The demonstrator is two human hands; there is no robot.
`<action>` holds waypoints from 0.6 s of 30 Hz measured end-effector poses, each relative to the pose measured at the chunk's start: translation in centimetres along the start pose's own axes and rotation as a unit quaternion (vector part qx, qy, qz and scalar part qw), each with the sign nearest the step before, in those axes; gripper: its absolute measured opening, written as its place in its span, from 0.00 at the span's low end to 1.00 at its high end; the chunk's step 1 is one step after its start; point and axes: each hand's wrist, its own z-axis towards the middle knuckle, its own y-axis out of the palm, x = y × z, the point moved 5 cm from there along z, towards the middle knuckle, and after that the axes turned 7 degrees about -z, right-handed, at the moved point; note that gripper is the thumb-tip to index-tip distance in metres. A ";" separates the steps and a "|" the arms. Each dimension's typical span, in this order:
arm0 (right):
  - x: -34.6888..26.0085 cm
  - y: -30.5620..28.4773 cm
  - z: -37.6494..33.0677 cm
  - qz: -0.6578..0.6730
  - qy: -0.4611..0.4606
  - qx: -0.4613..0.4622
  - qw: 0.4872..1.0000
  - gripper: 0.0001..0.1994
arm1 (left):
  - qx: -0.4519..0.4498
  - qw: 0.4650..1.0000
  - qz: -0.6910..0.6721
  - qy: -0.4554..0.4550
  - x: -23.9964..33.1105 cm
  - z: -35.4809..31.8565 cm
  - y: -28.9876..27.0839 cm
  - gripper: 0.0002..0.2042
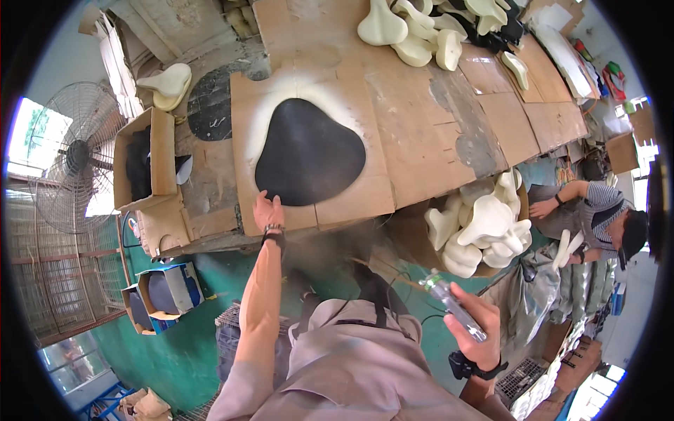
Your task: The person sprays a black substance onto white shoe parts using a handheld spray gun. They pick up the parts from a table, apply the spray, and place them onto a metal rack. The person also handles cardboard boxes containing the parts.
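Note:
A black, rounded-triangular saddle cover (309, 154) lies flat on cardboard, with a pale whitish halo around its far and side edges. My left hand (267, 212) is at the cover's near left edge, its fingers stretched out and apart, the fingertips at or just beside the rim. In my right hand (479, 330) is a silver spray gun (458, 309) with a green band near its front end, held off the table's near side. A thin line runs from the gun's tip area toward the left. Greyish mist hangs between the gun and the table edge.
Cream foam saddle pads fill a box (521, 203) at the near right; more pads (414, 31) are piled at the back. An open carton (165, 158) with black pieces stands left, beside a large fan (77, 154). Another person (597, 217) works at the right.

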 end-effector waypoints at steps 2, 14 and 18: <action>1.2 -0.4 -1.0 0.020 0.031 0.053 0.998 0.25 | 0.006 0.998 0.047 -0.038 1.8 0.2 0.4 0.13; 2.3 0.5 0.8 0.057 -0.007 0.069 0.996 0.24 | -0.024 0.721 -0.572 -0.391 -1.5 1.8 4.9 0.08; 2.0 0.1 1.3 0.057 -0.022 0.096 0.993 0.23 | -0.047 0.704 -0.577 -0.412 0.1 1.9 6.4 0.05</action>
